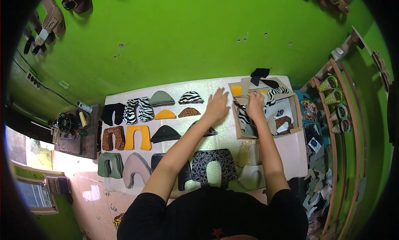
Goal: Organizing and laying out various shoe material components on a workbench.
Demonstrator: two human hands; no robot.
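My left hand (218, 105) rests over the table beside the left wall of a cardboard box (297, 111), its fingers spread and nothing visible in them. Inside that box, my right hand (254, 105) reaches among cut material pieces, fingers bent; what they grip is hidden. Around it lie a yellow piece (236, 90), a zebra-striped piece (277, 90) and a brown spotted piece (286, 122). Left of my left hand are a zebra-striped half-round stack (191, 97) and a leopard-spotted one (189, 112). My left forearm partly covers a dark patterned half-round stack (211, 132).
Arch-shaped stacks in black, zebra, spotted, yellow (143, 136), green and taupe stand in rows on the white table (286, 157). Black scraps (260, 75) lie at the box's far edge. A sewing machine (64, 122) is at left; a wooden shoe rack (337, 157) stands at right.
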